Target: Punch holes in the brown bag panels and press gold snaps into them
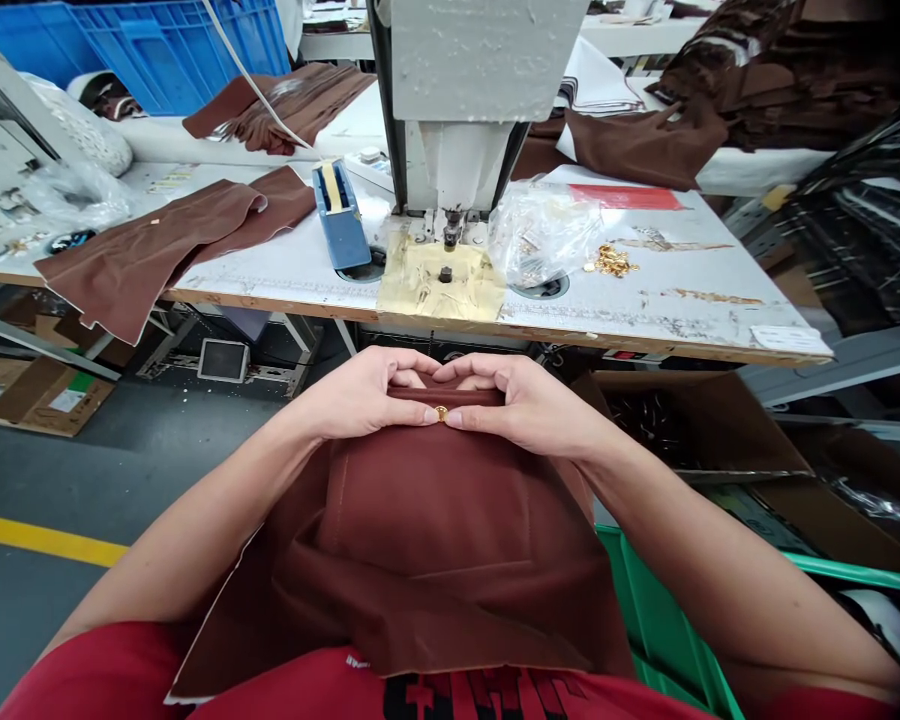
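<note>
A brown leather-like panel (435,510) with a stitched pocket outline hangs over my lap, its top edge raised in front of the bench. My left hand (371,393) pinches that edge from the left, thumb in front and fingers behind. From the other side my right hand (514,400) grips the same edge in the same way. Between my two thumb tips sits a small round gold metal snap (441,413) on the panel's front. Both sets of fingertips are partly hidden behind the material.
Beyond my hands stands a press machine (450,190) on the bench (285,285). A blue tape dispenser (343,220), a plastic bag (544,235) and loose gold pieces (615,261) lie around it. A green crate (660,610) and cardboard box (705,420) are at right.
</note>
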Tool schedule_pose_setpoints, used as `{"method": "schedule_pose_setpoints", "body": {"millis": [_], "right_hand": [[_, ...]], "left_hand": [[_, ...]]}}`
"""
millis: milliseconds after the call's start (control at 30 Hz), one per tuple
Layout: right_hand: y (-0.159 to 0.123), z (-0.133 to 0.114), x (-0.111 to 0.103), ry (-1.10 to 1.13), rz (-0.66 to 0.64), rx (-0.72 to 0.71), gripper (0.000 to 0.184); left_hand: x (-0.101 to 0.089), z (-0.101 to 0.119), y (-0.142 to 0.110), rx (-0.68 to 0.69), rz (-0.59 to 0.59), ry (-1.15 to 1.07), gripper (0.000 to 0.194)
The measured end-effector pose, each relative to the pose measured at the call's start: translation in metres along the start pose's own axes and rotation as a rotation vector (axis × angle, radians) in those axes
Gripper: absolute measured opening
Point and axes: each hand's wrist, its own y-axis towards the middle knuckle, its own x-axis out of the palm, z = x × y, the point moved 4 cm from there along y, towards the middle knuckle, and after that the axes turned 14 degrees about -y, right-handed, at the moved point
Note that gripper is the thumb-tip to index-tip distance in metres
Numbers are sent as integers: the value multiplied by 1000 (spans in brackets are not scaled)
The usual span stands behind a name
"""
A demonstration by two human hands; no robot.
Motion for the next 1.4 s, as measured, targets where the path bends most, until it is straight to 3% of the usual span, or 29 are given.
{"method": "schedule_pose_setpoints", "body": {"millis": [367,500,567,667,767,833,967,1100,1167,1267,1333,1400], "right_hand": [[5,12,-7,-190,-94,9,51],[13,23,-6,-316,-107,12,53],[20,27,-4,-499,-28,-16,55],[30,23,2,-808,159,-71,53],[40,10,23,-834,192,-68,53],[47,-2,42,-815,185,-68,68],[58,-6,75,-893,229,-36,103],[59,17,79,-841,269,43,92],[55,29,75,-810,262,94,83],[47,42,69,-827,248,141,68],[43,47,65,-870,265,155,57],[41,50,59,-923,297,156,52]], "left_hand": [[-12,-11,1,-66,-48,-18,55],[-24,-21,1,-116,-49,44,35],[-35,-33,-2,-149,-23,86,27],[-61,-57,-14,-219,220,25,30],[-79,-72,-31,-137,596,-224,34],[-75,-74,-35,-22,710,-422,33],[-43,-68,-27,127,672,-790,22],[-10,-73,-23,172,635,-1123,11],[0,-82,-26,147,634,-1154,12],[3,-90,-31,85,586,-799,12],[-11,-83,-30,138,666,-280,16],[-29,-67,-21,249,738,277,33]]}}
